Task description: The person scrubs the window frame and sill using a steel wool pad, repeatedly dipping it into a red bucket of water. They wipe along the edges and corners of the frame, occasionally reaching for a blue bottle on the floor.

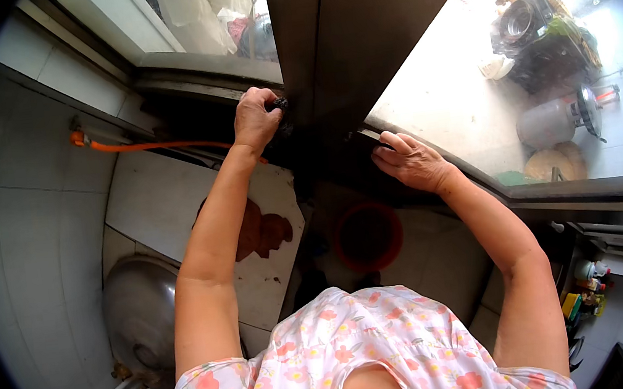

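My left hand (258, 117) is closed around a dark scouring pad (280, 104), held against the dark metal frame below the left window pane. My right hand (402, 158) rests at the lower edge of the right-hand glass door (452, 115), its fingers bent and touching the dark frame. Whether anything is under those fingers cannot be seen. Between both hands a wide dark metal panel (339, 35) runs upward. An orange hose (150, 146) passes from a wall valve on the left to behind my left forearm. Deep shadow hides the area just under the panel.
A red bucket (369, 236) stands on the floor below. On the left are a white countertop (154, 183) with a reddish-brown patch and a large metal wok (143, 314). Bottles and sponges (587, 284) sit at the right. Behind the glass is a gas stove (519, 21).
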